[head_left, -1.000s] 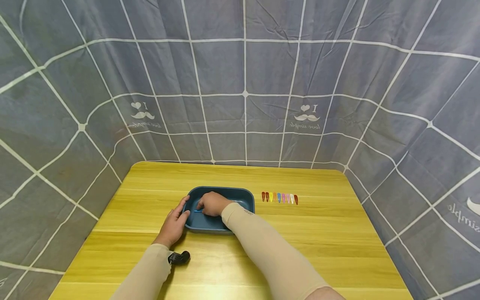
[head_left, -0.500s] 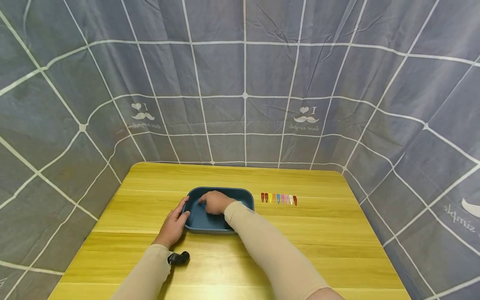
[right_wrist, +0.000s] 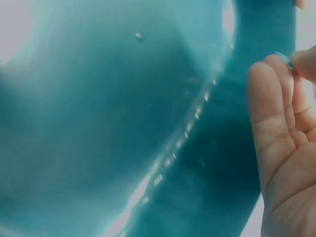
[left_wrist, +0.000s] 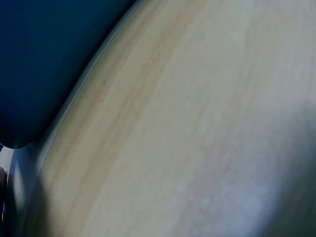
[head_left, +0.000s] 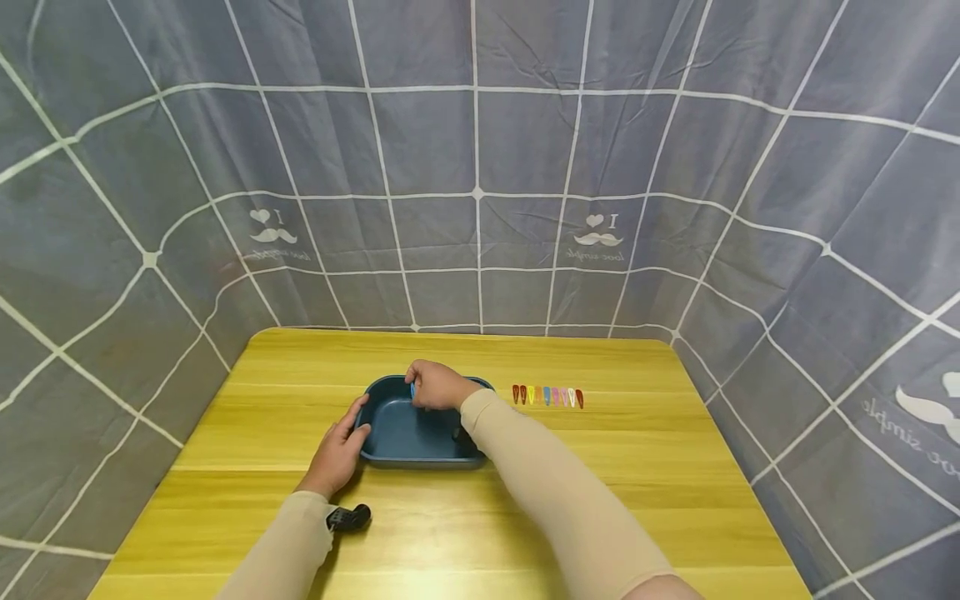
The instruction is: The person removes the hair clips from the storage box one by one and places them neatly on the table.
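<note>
A dark blue rectangular tray [head_left: 408, 433] sits on the wooden table. Over its back part, my right hand [head_left: 442, 388] pinches a small blue hair clip [head_left: 412, 390]. In the right wrist view the thumb and fingertips meet on the hair clip [right_wrist: 284, 60], most of it hidden between them. My left hand [head_left: 339, 450] rests along the tray's left side, fingers fairly straight against the outside and thumb at the rim. The left wrist view shows mainly the tray's outer wall [left_wrist: 54, 59] and the table.
Several hair clips [head_left: 547, 396] in red, yellow, orange, blue, pink and white lie in a neat row right of the tray. A grey gridded cloth [head_left: 420, 225] stands around the table's [head_left: 645, 467] back and sides. A black wrist device [head_left: 349, 517] sits on the left sleeve.
My right hand has picked the blue hair clip up from the tray's floor and moved back toward the far rim. The left hand keeps its place at the tray's side.
</note>
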The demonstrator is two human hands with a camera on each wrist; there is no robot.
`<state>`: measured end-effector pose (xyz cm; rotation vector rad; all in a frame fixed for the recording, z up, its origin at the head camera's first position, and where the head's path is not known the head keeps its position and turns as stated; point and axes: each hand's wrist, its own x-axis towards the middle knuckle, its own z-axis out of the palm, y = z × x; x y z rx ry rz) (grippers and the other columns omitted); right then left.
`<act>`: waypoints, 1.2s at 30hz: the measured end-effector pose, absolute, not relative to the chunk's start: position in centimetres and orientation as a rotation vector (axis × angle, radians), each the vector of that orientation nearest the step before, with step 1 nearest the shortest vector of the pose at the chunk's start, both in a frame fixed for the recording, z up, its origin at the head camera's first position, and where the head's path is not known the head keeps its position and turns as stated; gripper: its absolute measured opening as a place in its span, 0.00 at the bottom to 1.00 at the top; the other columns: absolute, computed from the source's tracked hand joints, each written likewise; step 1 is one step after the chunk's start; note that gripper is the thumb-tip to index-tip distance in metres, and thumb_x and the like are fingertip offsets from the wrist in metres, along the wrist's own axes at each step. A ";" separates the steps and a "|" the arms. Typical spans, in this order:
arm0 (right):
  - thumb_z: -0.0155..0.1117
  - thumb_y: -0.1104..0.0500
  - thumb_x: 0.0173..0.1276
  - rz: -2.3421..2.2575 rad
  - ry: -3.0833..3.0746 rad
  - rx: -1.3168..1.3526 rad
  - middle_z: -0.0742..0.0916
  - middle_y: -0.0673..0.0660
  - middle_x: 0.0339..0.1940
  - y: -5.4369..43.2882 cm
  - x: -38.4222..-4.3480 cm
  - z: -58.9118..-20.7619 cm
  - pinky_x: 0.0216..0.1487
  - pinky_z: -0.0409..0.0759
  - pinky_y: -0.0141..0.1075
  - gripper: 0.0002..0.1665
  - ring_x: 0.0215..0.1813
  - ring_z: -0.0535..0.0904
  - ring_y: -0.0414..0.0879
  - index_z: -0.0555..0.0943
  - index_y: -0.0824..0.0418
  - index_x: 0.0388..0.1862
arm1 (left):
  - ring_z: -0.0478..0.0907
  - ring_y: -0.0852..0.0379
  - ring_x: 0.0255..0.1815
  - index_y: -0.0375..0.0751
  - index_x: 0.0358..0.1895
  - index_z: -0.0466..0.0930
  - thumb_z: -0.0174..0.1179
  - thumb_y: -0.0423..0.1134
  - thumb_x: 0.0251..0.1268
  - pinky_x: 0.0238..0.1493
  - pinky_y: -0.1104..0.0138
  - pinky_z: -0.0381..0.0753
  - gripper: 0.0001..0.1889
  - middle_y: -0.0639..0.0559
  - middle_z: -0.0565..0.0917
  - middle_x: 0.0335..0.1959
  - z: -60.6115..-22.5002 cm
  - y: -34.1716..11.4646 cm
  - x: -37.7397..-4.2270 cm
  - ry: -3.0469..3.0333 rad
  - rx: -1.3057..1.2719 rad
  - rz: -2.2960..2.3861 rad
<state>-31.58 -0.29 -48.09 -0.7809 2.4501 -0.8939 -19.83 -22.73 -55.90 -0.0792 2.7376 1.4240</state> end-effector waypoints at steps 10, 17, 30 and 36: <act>0.59 0.68 0.70 -1.120 2.417 -0.692 0.82 0.52 0.22 2.3 -32.0 -45.8 0.29 0.77 0.33 0.06 0.25 0.78 0.44 0.76 0.64 0.44 | 0.48 0.26 0.85 0.66 0.86 0.51 0.41 0.52 0.87 0.80 0.29 0.50 0.30 0.41 0.55 0.87 -55.6 -22.9 -19.5 2.741 -0.078 1.412; 0.54 0.59 0.79 -1.034 2.467 -0.722 0.88 0.53 0.34 4.8 -32.3 -44.6 0.35 0.80 0.32 0.18 0.32 0.80 0.42 0.89 0.62 0.53 | 0.50 0.24 0.84 0.64 0.86 0.53 0.43 0.52 0.87 0.79 0.28 0.52 0.30 0.39 0.56 0.86 -55.6 -22.9 -19.5 2.760 -0.060 1.421; 0.55 0.57 0.82 -1.041 2.478 -0.709 0.93 0.57 0.50 10.2 -32.7 -43.5 0.53 0.89 0.45 0.18 0.50 0.89 0.55 0.89 0.58 0.59 | 0.54 0.26 0.83 0.63 0.86 0.52 0.43 0.51 0.87 0.79 0.29 0.54 0.30 0.40 0.56 0.86 -55.7 -22.9 -19.7 2.736 -0.035 1.430; 0.60 0.59 0.79 -1.024 2.545 -0.671 0.92 0.55 0.54 12.7 -32.7 -42.9 0.48 0.87 0.38 0.15 0.48 0.88 0.54 0.91 0.57 0.55 | 0.55 0.27 0.83 0.63 0.87 0.51 0.42 0.51 0.87 0.79 0.29 0.55 0.30 0.39 0.56 0.86 -55.5 -22.8 -19.7 2.729 -0.024 1.430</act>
